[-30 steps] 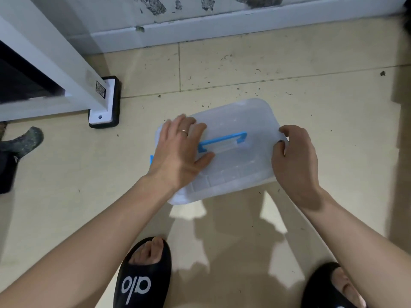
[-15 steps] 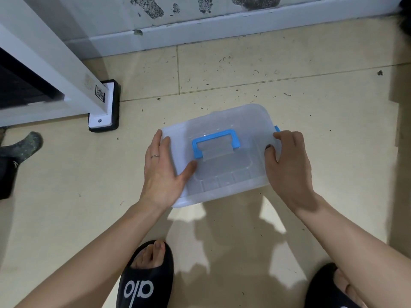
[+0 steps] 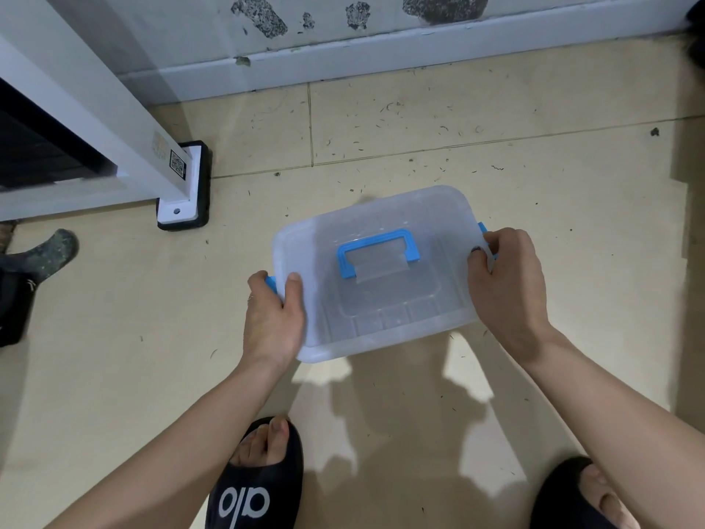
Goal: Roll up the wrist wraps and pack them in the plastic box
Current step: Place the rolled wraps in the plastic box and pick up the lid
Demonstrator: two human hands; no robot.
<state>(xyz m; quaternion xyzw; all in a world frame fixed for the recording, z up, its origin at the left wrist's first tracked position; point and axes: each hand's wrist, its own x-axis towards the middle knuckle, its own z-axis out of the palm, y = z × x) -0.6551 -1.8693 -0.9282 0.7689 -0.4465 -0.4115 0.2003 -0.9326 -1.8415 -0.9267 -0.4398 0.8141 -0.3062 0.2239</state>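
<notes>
Both hands, the left hand [image 3: 272,318] and right hand [image 3: 505,288], gripped the closed plastic box [image 3: 381,295] at its blue end clips [image 3: 271,283], seemingly about to unlatch the lid, no wraps visible.

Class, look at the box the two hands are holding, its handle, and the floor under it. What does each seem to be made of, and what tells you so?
Box: frosted, see-through plastic; the floor shows faintly through it.
Handle: solid bright blue plastic, smooth, probably moulded.
Floor: likely glazed tile, beige, with straight joint lines and a slight sheen.
</notes>
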